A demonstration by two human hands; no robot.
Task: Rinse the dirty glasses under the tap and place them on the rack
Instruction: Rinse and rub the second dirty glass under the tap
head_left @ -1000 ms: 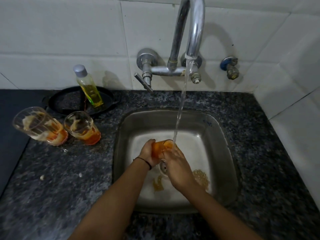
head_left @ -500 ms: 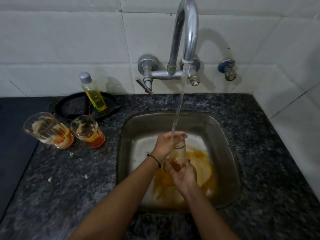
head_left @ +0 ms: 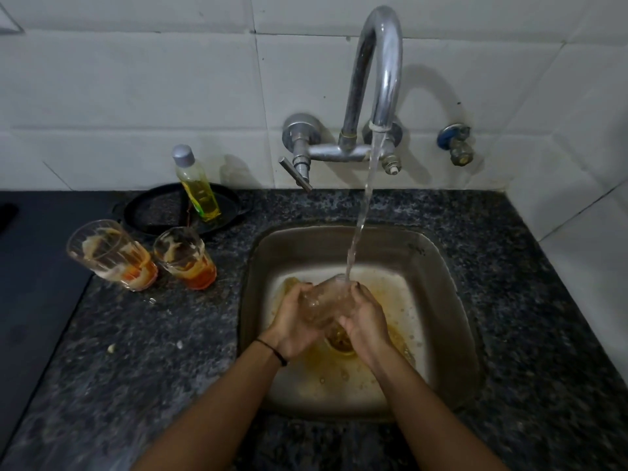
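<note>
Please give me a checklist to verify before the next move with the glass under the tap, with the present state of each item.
1. Both hands grip the clear drinking glass: left hand and right hand curl round it. Ok.
2. The water from the curved chrome tap reaches the glass: ok.
3. Glass free of orange residue: cannot tell, blurred.
4. A rack in view: not ok, none shows.
5. Tall stained glass and short stained glass on the dark speckled stone counter rinsed: not ok.

Tall glass (head_left: 112, 254), short glass (head_left: 185, 258) and bottle (head_left: 198, 185) crowd the left counter (head_left: 136, 351); right counter (head_left: 526, 300) lies open.
</note>
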